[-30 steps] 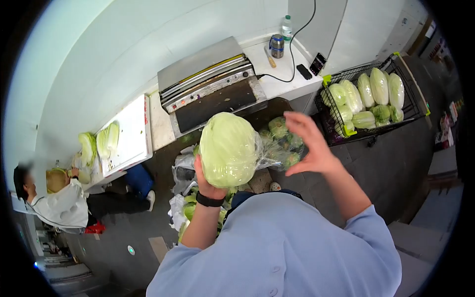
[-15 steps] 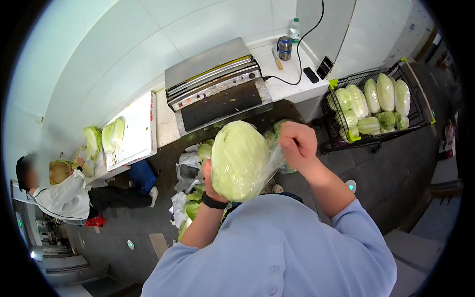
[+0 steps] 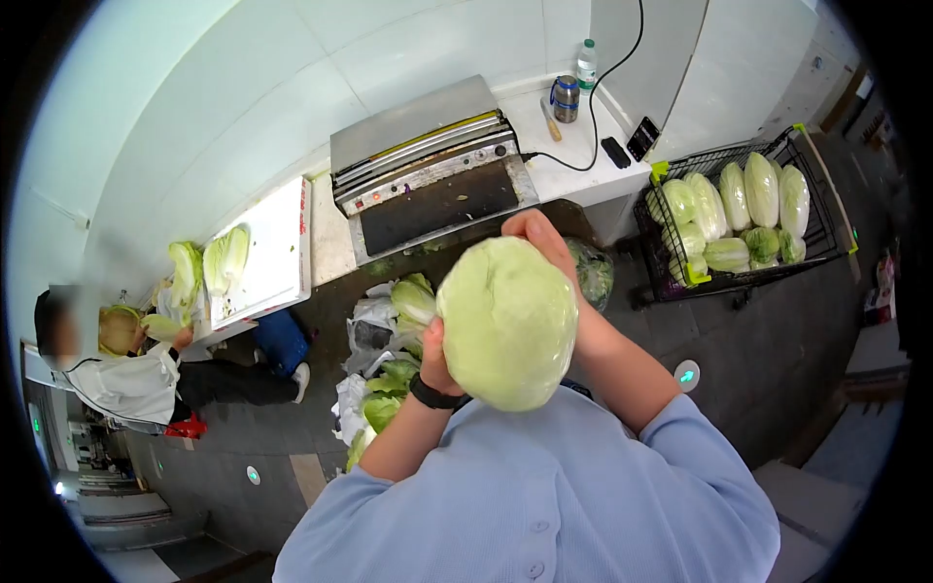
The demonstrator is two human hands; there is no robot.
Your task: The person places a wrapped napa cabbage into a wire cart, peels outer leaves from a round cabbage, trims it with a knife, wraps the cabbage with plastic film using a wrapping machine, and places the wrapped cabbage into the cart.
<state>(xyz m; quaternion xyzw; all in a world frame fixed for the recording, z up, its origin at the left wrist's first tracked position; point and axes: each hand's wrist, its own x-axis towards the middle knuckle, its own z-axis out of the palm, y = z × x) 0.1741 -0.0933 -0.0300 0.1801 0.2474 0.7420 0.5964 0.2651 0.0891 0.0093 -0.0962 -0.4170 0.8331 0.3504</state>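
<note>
A large pale-green cabbage (image 3: 507, 325), glossy with clear plastic film, is held up in front of my chest. My left hand (image 3: 439, 361) grips its left side, with the fingers mostly behind it and a dark band on the wrist. Around the upper right side curls my right hand (image 3: 544, 245), its fingertips partly hidden behind the cabbage. Beyond them on the counter stands a film-wrapping machine (image 3: 423, 160) with a dark flat plate (image 3: 442, 212) along its front.
At right, a black wire cart (image 3: 826, 209) holds several wrapped cabbages (image 3: 734, 194). Loose leaves and bags (image 3: 379, 389) lie below left. A white board (image 3: 267, 262) carries a cut cabbage (image 3: 226, 260). A co-worker (image 3: 121, 384) handles cabbage at far left. A bottle (image 3: 586, 66) stands behind.
My right hand has gone from pulling the film out at the right to holding the cabbage's upper right side. The cabbage has shifted right and turned, and the loose film no longer shows.
</note>
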